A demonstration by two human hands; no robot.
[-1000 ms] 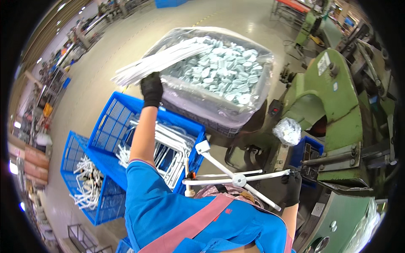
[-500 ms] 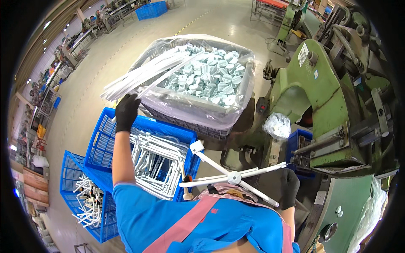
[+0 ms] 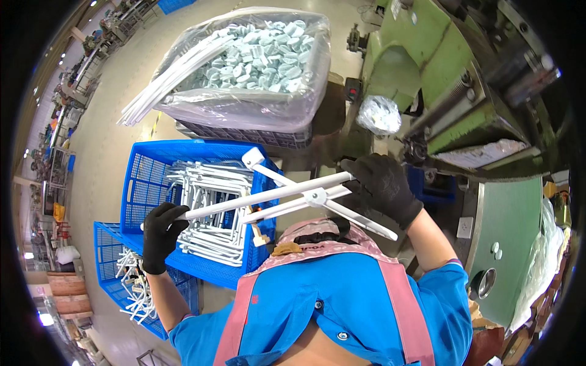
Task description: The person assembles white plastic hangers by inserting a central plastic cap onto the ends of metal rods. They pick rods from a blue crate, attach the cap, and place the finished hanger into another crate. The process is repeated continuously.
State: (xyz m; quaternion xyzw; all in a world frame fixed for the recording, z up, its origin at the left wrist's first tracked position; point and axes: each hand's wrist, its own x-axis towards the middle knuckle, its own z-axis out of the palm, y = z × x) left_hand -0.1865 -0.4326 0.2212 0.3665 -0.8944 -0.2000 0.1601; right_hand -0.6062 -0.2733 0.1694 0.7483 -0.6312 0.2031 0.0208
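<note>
Both black-gloved hands are closed in a grip, left hand (image 3: 162,235) low and right hand (image 3: 381,186) raised higher.

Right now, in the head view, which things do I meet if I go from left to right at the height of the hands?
Left hand → blue crate of white frames → white crossed bars → right hand → green machine.

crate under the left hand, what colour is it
Blue, an open-grid plastic crate, clearest in the head view.
</note>
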